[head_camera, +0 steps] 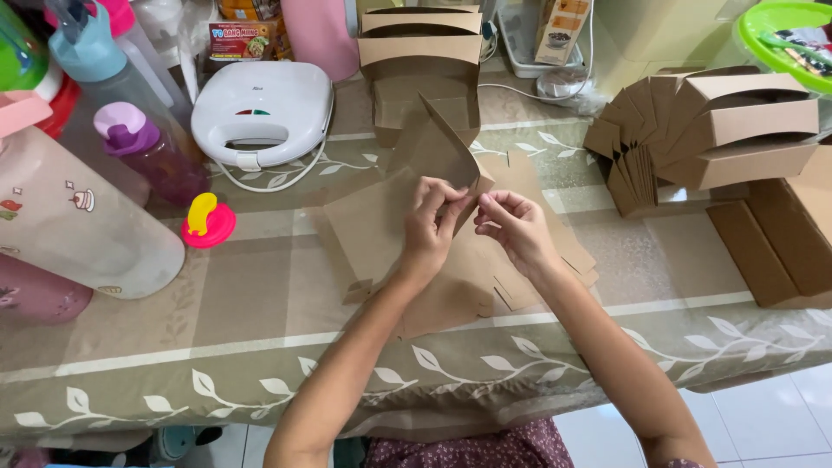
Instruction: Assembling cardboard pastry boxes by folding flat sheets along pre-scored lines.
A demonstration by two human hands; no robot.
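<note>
So both hands were on the same piece here, right in the middle of the frame. The left hand (431, 227) was pinched shut on a raised flap of the flat cardboard box blank (381, 230), fingers curled over the edge, and the right hand (513, 227) was pinched narrow on the neighbouring tab just beside it, fingertips nearly touching the left's. The blank itself lay on the table (260, 347), spread toward the lower right under the right wrist, with one panel standing up and tilted toward the top of the frame. The fold line they were working ran roughly up-and-down in the picture, sitting between the two hands, so neither was really nearer; they met at it.

Around them: a stack of folded boxes (420, 52) at top centre, another pile of boxes (737, 130) at upper right, a white sandwich maker (263, 108) upper left, and a pink and yellow bottle cap (208, 223) to the left of the blank.
</note>
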